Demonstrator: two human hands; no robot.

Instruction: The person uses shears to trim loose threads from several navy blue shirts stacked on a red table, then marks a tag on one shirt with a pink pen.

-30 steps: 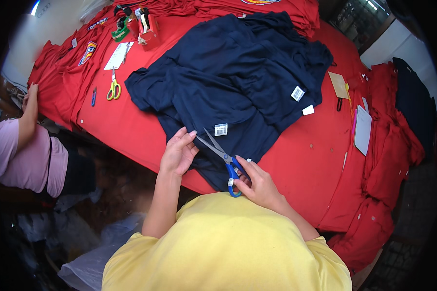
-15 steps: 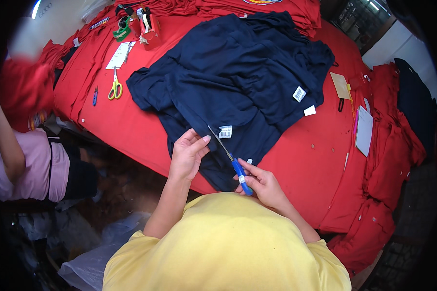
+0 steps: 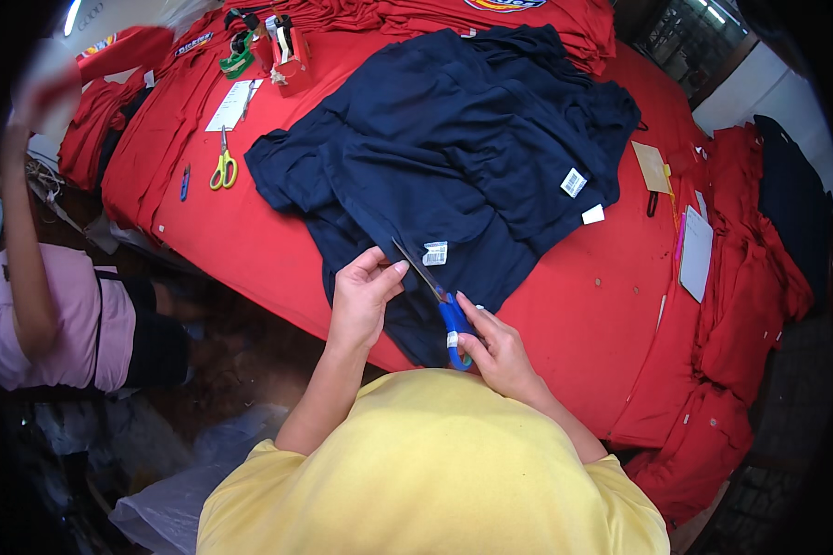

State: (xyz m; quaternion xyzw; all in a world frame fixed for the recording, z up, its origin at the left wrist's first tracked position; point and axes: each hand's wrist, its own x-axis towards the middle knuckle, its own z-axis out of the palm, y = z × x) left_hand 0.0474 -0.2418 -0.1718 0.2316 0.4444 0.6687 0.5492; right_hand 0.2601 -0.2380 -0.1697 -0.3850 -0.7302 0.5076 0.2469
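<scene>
A dark navy garment [image 3: 435, 139] lies spread and rumpled on the red-covered table, its near edge under my hands. My right hand [image 3: 500, 350] is closed around the blue handles of a pair of scissors [image 3: 455, 319]. The blades point up and to the left, over the navy cloth. Just left of the blade tips, my left hand [image 3: 368, 291] pinches thumb and fingers together at the garment's near left part. What sits between those fingertips is too small to make out. A white label [image 3: 435, 252] shows on the cloth right beside the blades.
Yellow-handled scissors [image 3: 223, 166], a small blue tool [image 3: 185, 182], a paper [image 3: 232, 106] and a red tape dispenser [image 3: 292, 65] lie at the back left. Red garments [image 3: 745, 268] pile along the right, near a white card [image 3: 695, 252]. A co-worker [image 3: 60, 314] stands left.
My scissors have turned slightly more upright, their handles shifting left. My left hand stays nearly in place, still pinched. The co-worker's arm has risen, lifting red cloth at the far left.
</scene>
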